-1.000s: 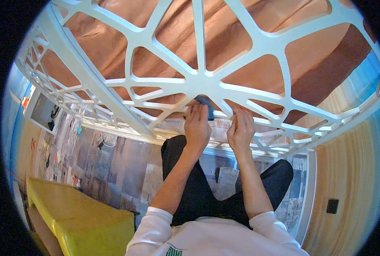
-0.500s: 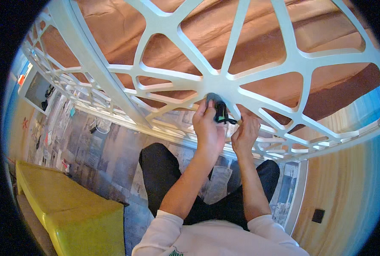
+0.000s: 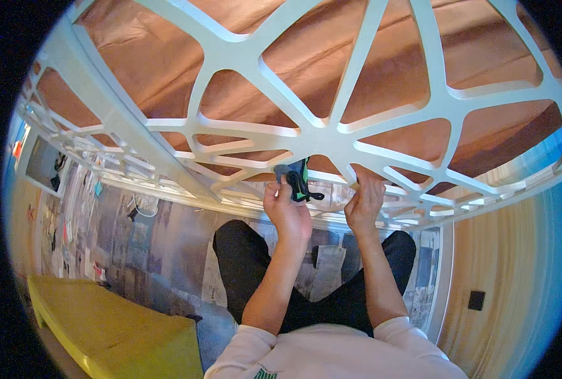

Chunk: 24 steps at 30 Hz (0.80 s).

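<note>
A large white lattice panel (image 3: 325, 136) with irregular cut-out openings stands in front of me. My left hand (image 3: 287, 213) is closed on a small bundled grey-and-black cloth (image 3: 298, 183) with green trim, and a black loop sticks out of it to the right. This cloth is beside the lower bars of the panel, just below the spot where several of them meet; whether it touches them I cannot tell. To the right, my right hand (image 3: 364, 205) has its fingers curled round a lower bar of the lattice. Its fingertips are partly hidden.
Brown crumpled sheeting (image 3: 382, 82) hangs behind the lattice. A yellow-green bench (image 3: 117, 322) stands at the lower left on a patterned plank floor (image 3: 173, 246). A white cable (image 3: 145, 207) and small scattered items lie farther left. The striped wall (image 3: 502, 265) is close on my right.
My left hand has moved down and left with the cloth, away from the right hand. The right hand stays at the lower bar. My view has shifted slightly.
</note>
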{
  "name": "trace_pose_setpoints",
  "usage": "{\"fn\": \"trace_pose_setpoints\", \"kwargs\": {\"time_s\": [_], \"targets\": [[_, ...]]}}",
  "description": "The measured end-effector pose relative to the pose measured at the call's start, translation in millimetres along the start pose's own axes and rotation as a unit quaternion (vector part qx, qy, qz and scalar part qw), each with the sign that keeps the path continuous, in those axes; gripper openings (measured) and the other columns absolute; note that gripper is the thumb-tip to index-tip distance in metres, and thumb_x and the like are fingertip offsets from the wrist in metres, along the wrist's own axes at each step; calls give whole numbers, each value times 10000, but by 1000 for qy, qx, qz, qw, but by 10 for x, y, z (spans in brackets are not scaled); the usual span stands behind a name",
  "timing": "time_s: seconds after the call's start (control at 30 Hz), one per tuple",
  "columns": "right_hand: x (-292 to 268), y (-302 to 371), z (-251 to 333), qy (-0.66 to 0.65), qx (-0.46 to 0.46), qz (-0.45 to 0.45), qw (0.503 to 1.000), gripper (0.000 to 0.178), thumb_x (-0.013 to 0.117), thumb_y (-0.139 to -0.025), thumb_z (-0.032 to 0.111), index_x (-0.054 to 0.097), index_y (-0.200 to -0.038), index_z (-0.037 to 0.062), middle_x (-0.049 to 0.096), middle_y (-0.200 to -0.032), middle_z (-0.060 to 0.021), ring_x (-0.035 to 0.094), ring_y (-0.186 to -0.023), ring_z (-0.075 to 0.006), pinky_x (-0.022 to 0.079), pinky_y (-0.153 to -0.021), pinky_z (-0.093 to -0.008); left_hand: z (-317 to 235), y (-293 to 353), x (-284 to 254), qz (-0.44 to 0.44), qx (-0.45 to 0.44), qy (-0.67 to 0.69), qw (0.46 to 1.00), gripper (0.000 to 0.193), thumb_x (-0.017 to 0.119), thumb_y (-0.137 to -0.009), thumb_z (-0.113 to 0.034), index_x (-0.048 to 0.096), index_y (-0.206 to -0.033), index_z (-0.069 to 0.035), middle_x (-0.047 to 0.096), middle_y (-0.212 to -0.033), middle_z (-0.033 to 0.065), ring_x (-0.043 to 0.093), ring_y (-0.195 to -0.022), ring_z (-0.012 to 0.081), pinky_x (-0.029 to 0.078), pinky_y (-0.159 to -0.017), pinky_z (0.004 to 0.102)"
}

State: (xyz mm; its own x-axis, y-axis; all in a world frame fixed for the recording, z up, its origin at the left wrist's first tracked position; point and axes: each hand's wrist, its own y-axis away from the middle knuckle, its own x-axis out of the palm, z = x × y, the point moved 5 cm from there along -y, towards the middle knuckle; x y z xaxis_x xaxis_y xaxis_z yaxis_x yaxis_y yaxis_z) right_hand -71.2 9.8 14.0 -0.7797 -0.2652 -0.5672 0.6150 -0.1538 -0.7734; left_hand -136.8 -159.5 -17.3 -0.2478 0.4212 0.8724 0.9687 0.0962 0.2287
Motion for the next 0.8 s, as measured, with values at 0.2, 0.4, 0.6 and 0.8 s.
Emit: {"fn": "trace_pose_setpoints", "kwargs": {"time_s": [0.2,0.4,0.6,0.8], "targets": [[62,-28,-8,39,11,-7,999,424,520,-838,-41,600,-1250,20,641,-1076,-165,587,-954,-357,413,-884,-458,-476,334,114,145,339,-558,744,215,669,-905,50,498,-798,-26,695,-1036,198,716,-895,312,552,-821,354],[76,23,-23,17,21,-8,1000,463,510,-816,-62,599,-1262,24,644,-1109,-166,596,-982,-354,406,-901,-457,-127,126,191,324,408,-707,479,111,595,-894,-38,606,-947,59,635,-1311,303,564,-1305,474,415,-1141,516],[18,3,14,-16,39,-7,999,443,524,-844,-72,617,-1268,18,651,-1200,-190,604,-1068,-357,441,-925,-462,161,274,296,391,388,-651,522,209,619,-887,-61,682,-1050,54,648,-1311,269,603,-1251,459,503,-1043,491],[-98,-110,384,-73,26,-68,995,361,597,-954,40,569,-1306,-35,645,-1251,-226,639,-1130,-382,491,-989,-456,-798,178,4,178,436,-552,688,107,651,-802,58,620,-867,-22,713,-1066,246,712,-860,376,562,-746,425]]}}
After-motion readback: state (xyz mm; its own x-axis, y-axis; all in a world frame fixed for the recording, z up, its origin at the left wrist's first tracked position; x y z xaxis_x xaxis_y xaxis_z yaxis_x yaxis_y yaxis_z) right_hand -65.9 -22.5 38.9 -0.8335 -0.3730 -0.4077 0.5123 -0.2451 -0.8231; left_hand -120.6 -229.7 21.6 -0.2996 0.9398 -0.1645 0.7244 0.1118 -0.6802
